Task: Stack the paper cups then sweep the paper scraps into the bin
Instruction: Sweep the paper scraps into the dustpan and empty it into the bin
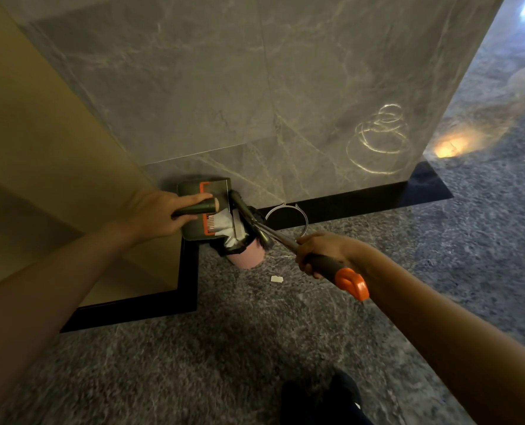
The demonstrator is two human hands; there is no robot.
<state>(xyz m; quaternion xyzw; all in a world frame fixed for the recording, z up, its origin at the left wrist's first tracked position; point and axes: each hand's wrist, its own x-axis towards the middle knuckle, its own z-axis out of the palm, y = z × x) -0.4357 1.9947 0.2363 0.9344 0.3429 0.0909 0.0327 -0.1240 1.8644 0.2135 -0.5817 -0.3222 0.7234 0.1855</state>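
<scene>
My left hand point(160, 214) grips the handle of a dark green dustpan point(193, 231) with an orange comb, tilted over a pink bin point(249, 257) lined with a black bag. White paper scraps point(229, 227) lie at the pan's edge over the bin's mouth. My right hand point(322, 253) grips the grey and orange handle of a broom point(344, 276); its metal shaft runs up to the head, which rests at the pan and bin. One white scrap point(276, 279) lies on the floor beside the bin. No paper cups are in view.
The bin stands in a corner between a tan wall point(40, 133) and a grey marble wall point(255, 87) with a black skirting point(362, 197). A thin white ring point(304, 220) lies behind the bin. My dark shoe point(319, 400) is at the bottom.
</scene>
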